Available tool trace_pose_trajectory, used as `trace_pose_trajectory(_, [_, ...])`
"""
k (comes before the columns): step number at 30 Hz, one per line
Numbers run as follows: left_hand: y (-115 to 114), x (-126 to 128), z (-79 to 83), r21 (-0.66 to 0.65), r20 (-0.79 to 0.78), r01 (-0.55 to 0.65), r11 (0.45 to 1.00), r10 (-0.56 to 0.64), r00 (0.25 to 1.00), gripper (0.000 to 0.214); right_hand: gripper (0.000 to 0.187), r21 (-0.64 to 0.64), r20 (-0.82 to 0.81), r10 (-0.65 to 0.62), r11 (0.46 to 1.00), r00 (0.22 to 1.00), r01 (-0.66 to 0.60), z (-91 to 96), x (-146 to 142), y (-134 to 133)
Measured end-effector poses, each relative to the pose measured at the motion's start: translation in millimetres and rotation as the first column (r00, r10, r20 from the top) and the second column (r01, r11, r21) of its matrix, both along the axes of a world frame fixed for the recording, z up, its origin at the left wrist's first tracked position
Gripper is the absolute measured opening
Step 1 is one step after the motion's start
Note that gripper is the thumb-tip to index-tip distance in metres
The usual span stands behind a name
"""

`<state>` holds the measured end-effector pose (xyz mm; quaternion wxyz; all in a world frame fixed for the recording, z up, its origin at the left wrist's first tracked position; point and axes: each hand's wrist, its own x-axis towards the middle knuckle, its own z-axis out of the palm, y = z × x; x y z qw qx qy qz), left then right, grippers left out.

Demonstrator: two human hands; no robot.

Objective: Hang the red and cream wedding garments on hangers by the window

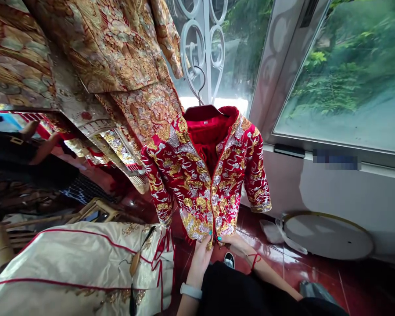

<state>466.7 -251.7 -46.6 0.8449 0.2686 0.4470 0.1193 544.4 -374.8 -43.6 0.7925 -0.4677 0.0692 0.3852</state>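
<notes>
A red jacket (206, 175) with gold and silver embroidery hangs on a hanger whose metal hook (197, 85) is caught on a white window grille (200, 48). Both my hands hold its bottom hem at the front opening. My left hand (201, 254), with a white wristband, grips the hem's left flap from below. My right hand (235, 243), with a red cord at the wrist, grips the right flap beside it. The fingertips of both hands touch the cloth close together.
More gold-embroidered garments (112, 57) hang at the upper left. A cream garment bag with red piping (79, 267) and a hanger on it lies at the lower left. A round white disc (327, 235) rests on the dark red floor by the window wall.
</notes>
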Motion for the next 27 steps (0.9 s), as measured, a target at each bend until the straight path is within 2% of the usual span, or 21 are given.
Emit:
trace_pose_trajectory(4, [0,-8,13.2,0.112,0.042,0.014,0.994,-0.018,0.999,0.026,0.038,0.069,0.031,-0.039,0.997,0.999,0.037,9.7,-18,12])
trace_pose_trajectory(7, [5,-14,18.9,0.179,0.146,-0.034,0.983,0.008,0.989,0.033,0.052,0.137,0.037,-0.147,0.980,0.988,0.141,18.8,-32,25])
trace_pose_trajectory(9, [8,-18,21.0,0.211,0.204,-0.061,0.976,0.017,0.979,0.036,0.055,0.154,0.030,-0.227,0.963,0.973,0.220,23.9,-43,33])
trace_pose_trajectory(12, [13,-24,23.2,0.221,0.227,-0.067,0.973,0.016,0.974,0.038,0.055,0.151,0.040,-0.296,0.946,0.954,0.287,28.4,-61,44])
trace_pose_trajectory(17, [20,-33,29.2,0.178,0.170,-0.067,0.982,0.036,0.985,0.045,0.051,0.145,-0.016,-0.389,0.911,0.921,0.387,34.1,-82,59])
trace_pose_trajectory(23, [16,-37,37.4,0.263,0.193,-0.047,0.964,-0.005,0.981,0.046,0.056,0.182,-0.040,-0.384,0.905,0.923,0.384,44.2,-88,58])
trace_pose_trajectory(27, [9,-37,38.2,0.279,0.198,-0.045,0.959,-0.011,0.980,0.039,0.056,0.163,-0.014,-0.369,0.916,0.929,0.366,41.3,-85,52])
